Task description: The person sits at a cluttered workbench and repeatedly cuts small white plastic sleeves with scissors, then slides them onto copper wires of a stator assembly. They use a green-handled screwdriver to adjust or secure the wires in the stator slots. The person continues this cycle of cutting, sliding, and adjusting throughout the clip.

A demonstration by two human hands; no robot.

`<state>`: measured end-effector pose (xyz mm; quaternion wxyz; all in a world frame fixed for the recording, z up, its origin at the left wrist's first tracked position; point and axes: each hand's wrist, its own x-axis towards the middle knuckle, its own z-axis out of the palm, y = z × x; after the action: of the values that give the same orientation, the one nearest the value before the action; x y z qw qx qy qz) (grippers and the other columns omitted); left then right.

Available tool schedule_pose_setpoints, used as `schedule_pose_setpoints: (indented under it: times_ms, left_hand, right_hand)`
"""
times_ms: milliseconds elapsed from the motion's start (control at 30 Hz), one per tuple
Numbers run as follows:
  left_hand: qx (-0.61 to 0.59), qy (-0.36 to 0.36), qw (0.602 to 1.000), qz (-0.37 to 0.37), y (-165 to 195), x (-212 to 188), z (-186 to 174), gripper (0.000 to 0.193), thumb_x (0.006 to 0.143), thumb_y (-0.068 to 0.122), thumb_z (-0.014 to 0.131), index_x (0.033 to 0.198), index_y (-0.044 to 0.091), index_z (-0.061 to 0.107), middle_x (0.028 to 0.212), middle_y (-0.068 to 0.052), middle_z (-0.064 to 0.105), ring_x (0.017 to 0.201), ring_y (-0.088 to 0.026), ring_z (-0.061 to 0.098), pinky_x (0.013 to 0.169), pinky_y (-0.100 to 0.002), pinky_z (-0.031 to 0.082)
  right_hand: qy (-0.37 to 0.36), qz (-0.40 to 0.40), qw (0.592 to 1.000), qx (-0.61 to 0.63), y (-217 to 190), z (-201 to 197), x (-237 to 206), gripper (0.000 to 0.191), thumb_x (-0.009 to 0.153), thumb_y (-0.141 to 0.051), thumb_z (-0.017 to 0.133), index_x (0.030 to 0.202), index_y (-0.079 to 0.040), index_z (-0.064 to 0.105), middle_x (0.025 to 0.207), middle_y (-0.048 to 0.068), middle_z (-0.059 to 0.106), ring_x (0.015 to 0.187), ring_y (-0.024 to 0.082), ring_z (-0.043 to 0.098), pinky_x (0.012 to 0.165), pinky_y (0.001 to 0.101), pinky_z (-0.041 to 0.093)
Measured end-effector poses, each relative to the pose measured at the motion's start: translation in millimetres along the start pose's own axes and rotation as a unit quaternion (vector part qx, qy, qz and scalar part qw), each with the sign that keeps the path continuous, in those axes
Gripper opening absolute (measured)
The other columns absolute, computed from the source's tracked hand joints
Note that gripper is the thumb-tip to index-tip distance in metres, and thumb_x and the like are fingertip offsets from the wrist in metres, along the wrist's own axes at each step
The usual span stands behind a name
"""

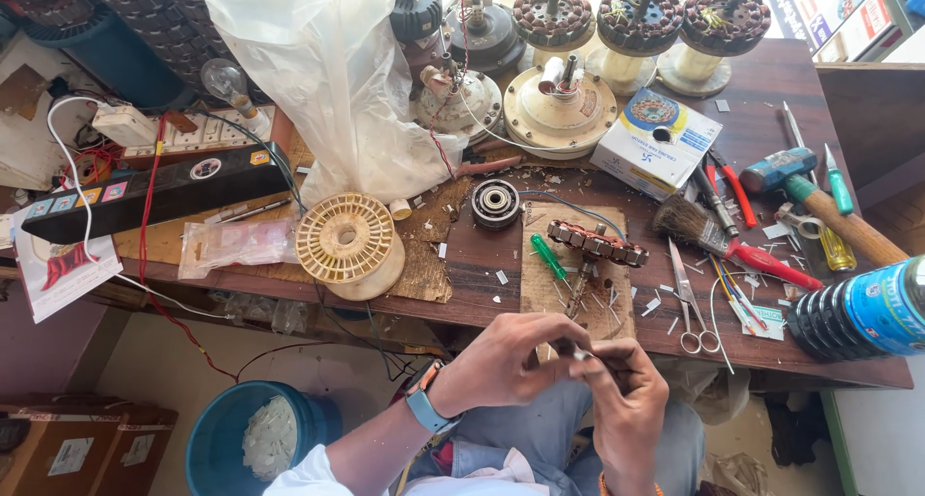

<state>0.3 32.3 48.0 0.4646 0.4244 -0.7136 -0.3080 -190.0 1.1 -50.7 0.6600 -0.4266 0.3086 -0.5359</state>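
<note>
Both hands meet over the lap just off the desk (pixel 482 303) edge, left hand (pixel 506 361) and right hand (pixel 626 395) each in a pinch grip on 1 small metal piece (pixel 581 354); a slipped pinch would likely drop it to the floor.

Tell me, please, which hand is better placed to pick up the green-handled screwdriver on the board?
Probably the left hand: it lies almost directly below the green-handled screwdriver, while the right hand sits further right; both pinch a small part.
</note>
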Motion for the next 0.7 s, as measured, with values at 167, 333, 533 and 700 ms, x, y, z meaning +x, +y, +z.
schedule_pose_setpoints:
  times_ms: [167,333,533,700]
  left_hand:
    - [-0.088,-0.115,0.989,-0.024,8,-1,-14,0.032,0.093,0.014,0.072,0.123,0.007,0.063,0.100,-0.008,0.071,0.087,-0.020,0.073,0.068,-0.031,0.059]
    - [-0.086,-0.136,0.987,0.016,4,-5,-15,0.025,0.100,0.019,0.073,0.121,0.011,0.063,0.095,-0.006,0.071,0.083,-0.022,0.072,0.068,-0.031,0.055]
    - [-0.056,-0.158,0.984,0.053,0,-7,-17,0.025,0.098,0.019,0.072,0.117,0.011,0.057,0.093,-0.008,0.068,0.083,-0.032,0.069,0.069,-0.037,0.053]
    - [-0.062,-0.129,0.990,0.007,-5,-11,-10,0.021,0.097,0.012,0.069,0.111,0.010,0.055,0.089,-0.010,0.064,0.081,-0.035,0.067,0.070,-0.041,0.053]
  right_hand:
    - [-0.085,0.088,0.972,0.202,-1,-22,-8,0.016,0.098,-0.004,0.069,0.103,0.005,0.057,0.086,0.013,0.069,0.076,0.014,0.073,0.065,0.0314,0.063]
    - [-0.143,0.183,0.929,0.287,-2,-25,-16,0.020,0.097,-0.007,0.070,0.100,0.004,0.054,0.089,0.008,0.059,0.080,0.011,0.070,0.064,0.0309,0.065]
    - [-0.133,0.216,0.923,0.289,-11,-15,-22,0.021,0.095,-0.008,0.069,0.098,0.004,0.052,0.088,0.006,0.057,0.083,0.012,0.070,0.068,0.0291,0.064]
    - [-0.131,0.227,0.927,0.269,-13,-9,-26,0.022,0.100,-0.010,0.072,0.103,0.001,0.054,0.086,0.003,0.059,0.076,0.006,0.066,0.063,0.0253,0.061]
